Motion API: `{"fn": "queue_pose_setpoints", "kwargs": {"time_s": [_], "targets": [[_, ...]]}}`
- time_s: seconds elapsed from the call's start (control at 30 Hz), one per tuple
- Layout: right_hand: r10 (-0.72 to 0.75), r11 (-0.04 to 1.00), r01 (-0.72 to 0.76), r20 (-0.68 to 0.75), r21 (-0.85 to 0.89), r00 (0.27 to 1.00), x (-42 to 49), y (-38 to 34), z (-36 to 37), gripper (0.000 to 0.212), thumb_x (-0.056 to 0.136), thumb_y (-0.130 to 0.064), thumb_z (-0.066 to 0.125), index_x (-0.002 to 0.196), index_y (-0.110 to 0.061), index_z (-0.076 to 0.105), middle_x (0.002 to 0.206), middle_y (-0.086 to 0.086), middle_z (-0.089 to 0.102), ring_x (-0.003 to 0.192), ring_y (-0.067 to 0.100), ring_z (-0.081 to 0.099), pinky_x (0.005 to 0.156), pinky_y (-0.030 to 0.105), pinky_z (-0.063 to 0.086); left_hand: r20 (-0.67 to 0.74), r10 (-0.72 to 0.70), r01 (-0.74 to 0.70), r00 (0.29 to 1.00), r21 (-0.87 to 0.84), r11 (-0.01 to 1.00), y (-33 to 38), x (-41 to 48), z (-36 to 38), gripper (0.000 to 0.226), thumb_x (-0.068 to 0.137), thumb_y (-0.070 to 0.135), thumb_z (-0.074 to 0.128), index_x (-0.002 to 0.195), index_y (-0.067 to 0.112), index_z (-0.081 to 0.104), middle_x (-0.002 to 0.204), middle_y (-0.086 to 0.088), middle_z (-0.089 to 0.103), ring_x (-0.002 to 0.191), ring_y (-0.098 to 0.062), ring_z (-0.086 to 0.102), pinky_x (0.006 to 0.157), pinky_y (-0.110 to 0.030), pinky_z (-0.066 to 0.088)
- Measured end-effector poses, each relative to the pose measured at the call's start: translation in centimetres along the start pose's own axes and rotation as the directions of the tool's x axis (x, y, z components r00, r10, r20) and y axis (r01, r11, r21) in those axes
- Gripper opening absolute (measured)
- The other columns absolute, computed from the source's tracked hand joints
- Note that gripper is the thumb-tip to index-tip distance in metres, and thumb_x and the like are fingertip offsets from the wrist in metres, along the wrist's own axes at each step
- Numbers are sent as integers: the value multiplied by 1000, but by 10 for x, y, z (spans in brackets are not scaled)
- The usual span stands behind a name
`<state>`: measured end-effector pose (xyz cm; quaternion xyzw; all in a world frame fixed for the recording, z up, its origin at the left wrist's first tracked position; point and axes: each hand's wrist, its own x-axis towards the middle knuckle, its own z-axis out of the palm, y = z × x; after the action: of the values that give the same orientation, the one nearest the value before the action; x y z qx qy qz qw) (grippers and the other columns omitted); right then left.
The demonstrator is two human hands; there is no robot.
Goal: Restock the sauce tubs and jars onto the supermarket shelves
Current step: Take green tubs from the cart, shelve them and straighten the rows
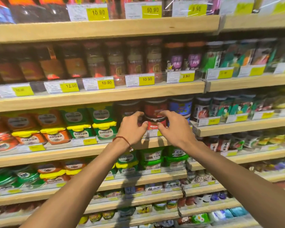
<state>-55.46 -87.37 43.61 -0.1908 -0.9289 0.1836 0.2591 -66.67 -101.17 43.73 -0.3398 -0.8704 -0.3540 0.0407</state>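
Both hands, left [132, 130] and right [173, 129], clasp the red jar [154, 125] by the crowded shelf edge [152, 143].

The shelves [95, 96] are pale matt wood with visible grain. Tags [139, 79] are paper behind clear glossy plastic. Tubs [104, 129] are shiny plastic; jars [155, 108] look glossy.

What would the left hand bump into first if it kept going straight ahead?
Probably the lower red jar: the left hand points into the shelf and its fingertips look to be at that jar's side. Depth is unclear, so the dark jar beside it could come first.
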Motion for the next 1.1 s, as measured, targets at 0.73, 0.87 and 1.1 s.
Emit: {"fn": "queue_pose_setpoints", "kwargs": {"time_s": [0.73, 0.87, 1.1], "targets": [[319, 797, -367, 183, 480, 930, 35, 32, 33, 34, 71, -25, 53, 104, -30, 51, 101, 0, 72, 96, 23, 68, 91, 49, 57, 46, -291, 290, 956, -313, 904, -1, 33, 54, 72, 67, 19, 45, 138, 8, 57, 132, -12, 67, 125, -32, 60, 112, -41, 45], [311, 791, -361, 184, 494, 933, 36, 26, 23, 33, 78, -14, 51, 109, -26, 55, 102, -2, 73, 98, 21, 68, 92, 43, 56, 24, -269, 260, 963, -360, 896, -9, 36, 51, 70, 67, 18, 46, 135, 8, 60, 128, -10, 69, 123, -28, 63, 110, -47, 47], [305, 758, -354, 181, 548, 935, 31, 28, 19, 67, 89, 3, 52, 153, -18, 44, 124, -12, 62, 111, 4, 59, 102, 27, 48, 7, -221, 210, 975, -346, 915, -4, 32, 50, 50, 89, -2, 55, 138, 8, 59, 127, -10, 70, 122, -23, 63, 113, -41, 44]]}}
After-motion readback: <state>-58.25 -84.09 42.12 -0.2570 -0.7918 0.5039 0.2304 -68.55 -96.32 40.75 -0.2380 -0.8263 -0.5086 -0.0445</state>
